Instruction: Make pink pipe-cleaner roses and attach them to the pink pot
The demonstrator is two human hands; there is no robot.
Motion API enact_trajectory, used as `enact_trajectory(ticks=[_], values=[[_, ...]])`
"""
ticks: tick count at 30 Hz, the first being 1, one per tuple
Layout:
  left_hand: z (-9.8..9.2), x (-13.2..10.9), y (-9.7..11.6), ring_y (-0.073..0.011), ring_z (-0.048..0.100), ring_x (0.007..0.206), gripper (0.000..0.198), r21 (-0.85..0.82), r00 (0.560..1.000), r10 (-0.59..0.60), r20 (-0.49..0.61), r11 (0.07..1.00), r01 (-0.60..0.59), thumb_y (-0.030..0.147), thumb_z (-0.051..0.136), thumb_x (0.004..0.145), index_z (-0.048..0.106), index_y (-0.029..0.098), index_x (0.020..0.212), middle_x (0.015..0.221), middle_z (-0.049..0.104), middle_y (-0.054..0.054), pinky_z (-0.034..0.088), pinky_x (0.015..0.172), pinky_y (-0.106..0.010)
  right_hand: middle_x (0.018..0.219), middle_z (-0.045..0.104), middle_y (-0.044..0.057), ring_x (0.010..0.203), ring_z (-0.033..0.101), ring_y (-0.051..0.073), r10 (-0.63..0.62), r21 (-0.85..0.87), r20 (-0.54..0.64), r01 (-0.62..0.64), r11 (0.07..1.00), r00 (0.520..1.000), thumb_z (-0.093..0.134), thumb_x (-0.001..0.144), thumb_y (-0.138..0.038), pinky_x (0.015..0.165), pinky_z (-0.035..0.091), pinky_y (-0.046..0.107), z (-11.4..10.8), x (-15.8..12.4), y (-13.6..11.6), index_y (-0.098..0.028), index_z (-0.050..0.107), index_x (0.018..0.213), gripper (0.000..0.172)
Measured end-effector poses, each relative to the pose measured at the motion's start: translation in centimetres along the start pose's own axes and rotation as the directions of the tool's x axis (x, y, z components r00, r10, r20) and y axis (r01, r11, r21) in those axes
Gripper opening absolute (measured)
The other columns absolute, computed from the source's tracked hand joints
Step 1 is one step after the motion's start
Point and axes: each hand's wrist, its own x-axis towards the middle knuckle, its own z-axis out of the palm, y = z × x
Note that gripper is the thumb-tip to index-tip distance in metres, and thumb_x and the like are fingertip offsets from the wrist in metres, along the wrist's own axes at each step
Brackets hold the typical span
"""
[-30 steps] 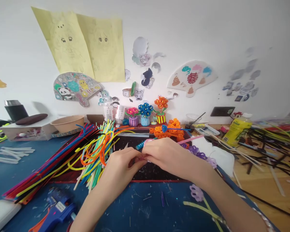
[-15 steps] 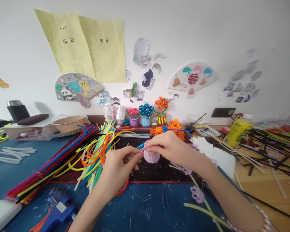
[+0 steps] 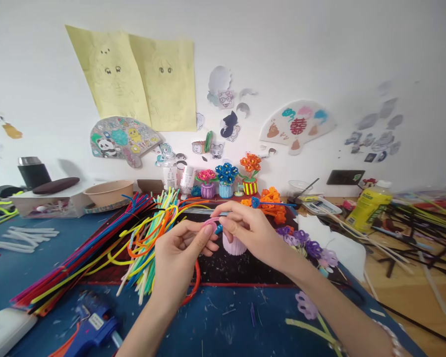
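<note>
My left hand (image 3: 180,250) and my right hand (image 3: 247,229) meet above the black mat (image 3: 245,265), both pinching a short pink pipe cleaner (image 3: 210,223) bent into a loop between the fingertips. Just below the fingers a small pink pot (image 3: 233,245) made of pipe cleaner stands on the mat. A red pipe cleaner (image 3: 196,282) curves under my left wrist. A blue-ended tool (image 3: 218,229) shows behind the loop.
A heap of coloured pipe cleaners (image 3: 107,243) lies left of the mat, a blue glue gun (image 3: 92,325) at the near left. Purple flowers (image 3: 305,245), orange flowers (image 3: 269,201) and small potted flowers (image 3: 226,181) lie beyond. A yellow bottle (image 3: 369,206) and dark sticks crowd the right.
Both hands have lifted off the mat and drawn towards me, uncovering the pink pot. The pink pipe cleaner, earlier straight out to the right, is now curled between the fingertips.
</note>
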Motion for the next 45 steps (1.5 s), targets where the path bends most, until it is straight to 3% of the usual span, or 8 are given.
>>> enact_trajectory(ticks=[6,17,21,23,26,34,39,45], values=[[0.8,-0.5,-0.3,-0.0089,0.067,0.056,0.011,-0.129,0.993,-0.011,-0.117,0.992,-0.004,0.024,0.082,0.075,0.073,0.016,0.075,0.065,0.075,0.0,0.053,0.053,-0.014,0.062,0.057,-0.004,0.047,0.048,0.009,0.113,0.28,-0.169,-0.062,0.958,0.979,0.065,0.089,-0.042,0.045,0.036,0.022,2.3,0.1,0.1,-0.018,0.063,0.085,0.024],[1.1,-0.7,-1.7,-0.0078,0.057,0.055,0.017,-0.083,0.982,0.015,-0.186,0.996,-0.031,0.03,0.077,0.078,0.068,0.017,0.073,0.061,0.066,0.003,0.047,0.053,-0.017,0.055,0.059,-0.003,0.045,0.045,0.009,0.299,0.493,-0.204,-0.166,0.854,0.932,0.082,0.069,-0.045,0.046,0.038,0.024,3.8,-0.1,0.5,-0.015,0.071,0.076,0.032],[-0.4,0.4,-0.4,-0.0101,0.056,0.054,0.019,0.223,1.0,0.02,0.007,0.975,-0.021,0.034,0.072,0.082,0.069,0.017,0.076,0.063,0.067,0.001,0.045,0.053,-0.02,0.068,0.065,0.001,0.055,0.054,0.012,0.124,0.251,-0.205,-0.07,0.966,0.971,0.076,0.08,-0.033,0.052,0.041,0.025,2.2,0.1,0.8,-0.015,0.074,0.08,0.018],[-1.3,1.1,0.4,-0.0119,0.058,0.059,0.016,0.451,0.986,0.068,0.154,0.883,-0.132,0.034,0.072,0.083,0.072,0.018,0.082,0.068,0.069,0.001,0.045,0.056,-0.022,0.077,0.067,0.004,0.066,0.058,0.014,-0.02,-0.051,-0.162,0.012,0.999,0.987,0.07,0.087,-0.025,0.057,0.041,0.025,1.1,0.2,0.6,-0.016,0.075,0.08,0.013],[-2.1,1.6,0.8,-0.013,0.059,0.064,0.009,0.653,0.936,0.132,0.327,0.684,-0.324,0.029,0.071,0.085,0.073,0.021,0.085,0.073,0.07,0.001,0.043,0.061,-0.023,0.079,0.066,0.004,0.072,0.059,0.015,-0.135,-0.382,0.007,0.128,0.915,0.991,0.064,0.092,-0.013,0.064,0.043,0.026,-0.1,0.0,-0.2,-0.015,0.075,0.081,0.015],[-1.8,1.0,-0.5,-0.0157,0.06,0.069,0.015,0.703,0.819,0.113,0.563,0.455,-0.546,0.019,0.063,0.09,0.068,0.016,0.076,0.072,0.066,-0.002,0.042,0.061,-0.024,0.084,0.066,0.007,0.078,0.061,0.018,0.016,-0.697,0.333,0.235,0.678,0.943,0.053,0.093,-0.001,0.068,0.043,0.028,-0.3,-0.8,-1.4,-0.011,0.066,0.077,0.023],[-1.9,1.0,-0.1,-0.0109,0.054,0.054,0.018,0.708,0.859,0.1,0.502,0.524,-0.474,0.02,0.063,0.089,0.068,0.017,0.072,0.063,0.066,0.001,0.037,0.053,-0.021,0.084,0.071,0.004,0.079,0.064,0.016,0.025,-0.518,0.255,0.115,0.848,0.967,0.061,0.095,-0.013,0.07,0.045,0.026,-1.1,-0.5,-1.3,-0.014,0.072,0.087,0.013],[-1.7,1.0,0.3,-0.0108,0.058,0.053,0.02,0.59,0.958,0.055,0.28,0.778,-0.217,0.035,0.068,0.086,0.074,0.019,0.075,0.061,0.07,0.001,0.042,0.05,-0.018,0.084,0.074,0.004,0.077,0.064,0.016,0.029,-0.355,0.076,-0.001,0.935,0.997,0.067,0.088,-0.01,0.069,0.045,0.026,-1.6,0.3,-0.5,-0.015,0.077,0.089,0.011]])
